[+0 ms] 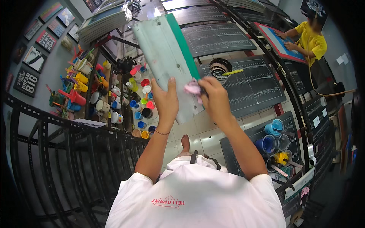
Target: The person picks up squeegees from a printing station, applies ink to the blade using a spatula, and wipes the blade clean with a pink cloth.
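Observation:
A long squeegee (157,47) with a pale, scuffed board and a green blade slants up and away in front of me. My left hand (166,99) grips its near part, the thumb lying on the board's face. In my right hand (216,98) is a bunched pink cloth (192,87), pressed against the squeegee near its green edge. Just beyond that hand stands a tub smeared with black ink (219,67). A yellow stick (232,72) lies across the tub's rim, sticking out to the right.
Dark printing boards (251,83) run along the right. Ink cups (265,143) with sticks stand on the nearest board. Many paint pots (146,113) crowd the left. A black metal rack (76,159) fills the lower left. A person in yellow (313,43) works over a red-framed screen (281,43).

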`<control>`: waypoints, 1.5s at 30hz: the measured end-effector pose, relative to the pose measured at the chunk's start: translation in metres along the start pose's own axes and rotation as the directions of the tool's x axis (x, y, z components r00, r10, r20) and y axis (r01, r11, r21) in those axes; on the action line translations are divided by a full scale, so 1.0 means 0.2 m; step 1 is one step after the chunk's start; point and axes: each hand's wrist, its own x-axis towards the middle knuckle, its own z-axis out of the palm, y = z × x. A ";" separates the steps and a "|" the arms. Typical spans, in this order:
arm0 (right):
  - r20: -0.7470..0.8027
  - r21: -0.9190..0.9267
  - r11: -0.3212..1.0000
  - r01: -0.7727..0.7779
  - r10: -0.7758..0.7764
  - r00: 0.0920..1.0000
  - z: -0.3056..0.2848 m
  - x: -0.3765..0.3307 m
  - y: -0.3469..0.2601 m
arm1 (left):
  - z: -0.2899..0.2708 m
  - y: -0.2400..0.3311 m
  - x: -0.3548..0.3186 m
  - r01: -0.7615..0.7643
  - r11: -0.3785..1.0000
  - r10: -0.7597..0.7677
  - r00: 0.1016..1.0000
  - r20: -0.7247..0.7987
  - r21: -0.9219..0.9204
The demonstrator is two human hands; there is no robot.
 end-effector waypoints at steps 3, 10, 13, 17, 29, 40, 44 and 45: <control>0.090 -0.025 0.999 0.026 -0.023 0.996 -0.01 -0.08 -0.03 | -0.04 0.04 0.07 -0.024 0.999 0.024 0.999 0.028 -0.022; -0.022 -0.027 0.996 0.085 -0.086 0.996 -0.01 0.14 -0.01 | -0.01 0.00 0.04 -0.061 0.998 0.061 0.996 0.059 0.003; 0.036 -0.056 0.984 0.168 -0.166 0.985 0.02 0.02 0.00 | -0.02 -0.05 0.07 0.047 0.998 -0.045 0.997 0.057 -0.038; 0.093 -0.015 0.993 0.120 -0.118 0.989 0.04 -0.08 0.01 | -0.01 -0.05 0.07 0.072 0.997 -0.068 0.993 0.099 -0.037; 0.022 -0.028 0.994 0.105 -0.104 0.994 0.00 0.01 0.09 | 0.02 -0.05 0.06 0.043 0.996 -0.034 0.992 0.119 -0.074; -0.021 0.236 0.944 -0.233 0.244 0.969 -0.08 -0.44 0.16 | -0.04 -0.08 0.14 0.227 0.903 -0.207 0.974 0.095 -0.365; -0.058 0.131 0.990 -0.055 0.063 0.996 -0.14 -0.30 0.03 | -0.03 -0.10 0.09 0.231 0.915 -0.198 0.971 0.131 -0.330; -0.042 0.049 0.998 -0.039 0.041 0.998 -0.13 -0.30 0.00 | -0.03 -0.09 0.07 0.221 0.926 -0.184 0.972 0.146 -0.307</control>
